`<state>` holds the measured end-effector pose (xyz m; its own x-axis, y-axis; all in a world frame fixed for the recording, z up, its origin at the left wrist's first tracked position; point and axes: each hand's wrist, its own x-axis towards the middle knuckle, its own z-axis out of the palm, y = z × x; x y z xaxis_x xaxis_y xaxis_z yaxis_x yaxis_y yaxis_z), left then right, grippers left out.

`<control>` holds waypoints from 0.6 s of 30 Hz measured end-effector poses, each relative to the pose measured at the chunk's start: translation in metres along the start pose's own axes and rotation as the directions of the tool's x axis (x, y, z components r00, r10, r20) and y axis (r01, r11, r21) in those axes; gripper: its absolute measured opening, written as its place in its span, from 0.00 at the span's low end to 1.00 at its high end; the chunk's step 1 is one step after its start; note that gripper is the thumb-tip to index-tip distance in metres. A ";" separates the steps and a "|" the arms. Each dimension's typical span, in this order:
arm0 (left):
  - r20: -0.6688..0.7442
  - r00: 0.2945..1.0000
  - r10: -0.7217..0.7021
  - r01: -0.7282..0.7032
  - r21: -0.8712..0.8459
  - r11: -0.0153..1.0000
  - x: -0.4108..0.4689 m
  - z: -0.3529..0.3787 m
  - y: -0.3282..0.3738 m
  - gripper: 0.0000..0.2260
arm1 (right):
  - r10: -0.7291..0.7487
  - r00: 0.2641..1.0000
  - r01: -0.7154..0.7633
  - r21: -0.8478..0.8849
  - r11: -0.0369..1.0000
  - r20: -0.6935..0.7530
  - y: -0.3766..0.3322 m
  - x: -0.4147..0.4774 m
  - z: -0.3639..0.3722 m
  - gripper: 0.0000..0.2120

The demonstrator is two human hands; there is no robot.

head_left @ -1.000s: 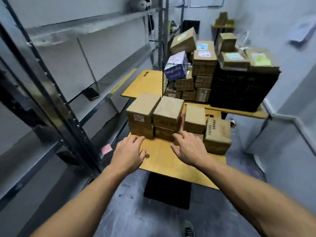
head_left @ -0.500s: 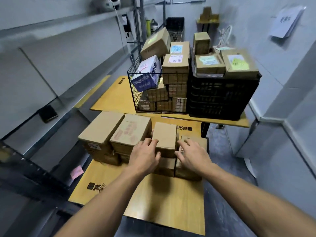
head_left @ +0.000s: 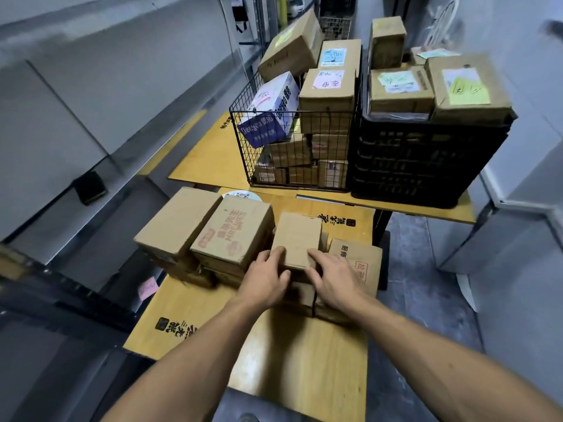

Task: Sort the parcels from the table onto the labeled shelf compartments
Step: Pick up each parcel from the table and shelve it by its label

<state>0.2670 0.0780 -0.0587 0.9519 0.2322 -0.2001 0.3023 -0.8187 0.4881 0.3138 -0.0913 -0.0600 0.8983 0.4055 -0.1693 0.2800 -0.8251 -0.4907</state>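
Note:
Several brown cardboard parcels are stacked on the near wooden table (head_left: 292,354). A small plain parcel (head_left: 297,239) sits on top of the stack in the middle. My left hand (head_left: 265,280) grips its near left corner, fingers on top and thumb on the front face. My right hand (head_left: 335,278) holds its near right corner the same way. To the left stand a parcel with red print (head_left: 233,233) and a plain one (head_left: 178,222). A parcel with a red stamp (head_left: 358,266) lies to the right. The grey metal shelf (head_left: 91,95) runs along the left.
A second wooden table (head_left: 207,159) behind carries a black wire basket (head_left: 292,147) and a black plastic crate (head_left: 426,166), both piled with labelled parcels. A dark phone-like object (head_left: 91,187) lies on the shelf. A pink note (head_left: 147,287) sticks to the lower shelf.
I have stepped closer to the near table. Both hands moved forward from the table's front onto the small top parcel and now hold its near corners.

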 end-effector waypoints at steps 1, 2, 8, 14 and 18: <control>-0.004 1.000 0.004 -0.004 -0.032 0.999 -0.001 0.001 -0.001 0.23 | 0.005 1.000 -0.004 0.067 0.998 -0.016 0.000 0.000 0.002 0.23; -0.011 1.000 0.008 -0.009 -0.059 0.998 -0.003 0.002 -0.001 0.24 | 0.015 0.999 -0.010 0.139 0.990 -0.034 -0.001 -0.001 0.003 0.22; -0.158 0.983 0.092 -0.121 -0.187 0.975 -0.025 0.001 -0.001 0.24 | 0.094 0.984 -0.018 0.438 0.899 -0.152 -0.011 -0.015 0.002 0.17; -0.325 0.926 0.192 -0.305 -0.342 0.889 -0.062 -0.016 0.017 0.20 | 0.196 0.948 0.023 0.668 0.744 -0.251 -0.012 -0.036 -0.003 0.16; -0.368 0.917 0.152 -0.346 -0.548 0.762 -0.077 -0.021 0.024 0.23 | 0.215 0.948 0.054 0.781 0.623 -0.237 -0.016 -0.047 -0.004 0.17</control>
<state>0.2021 0.0512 -0.0140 0.9376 0.2819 0.2038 -0.0718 -0.4164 0.9064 0.2681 -0.0992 -0.0408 0.9915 0.1140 -0.0635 -0.0417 -0.1847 -0.9819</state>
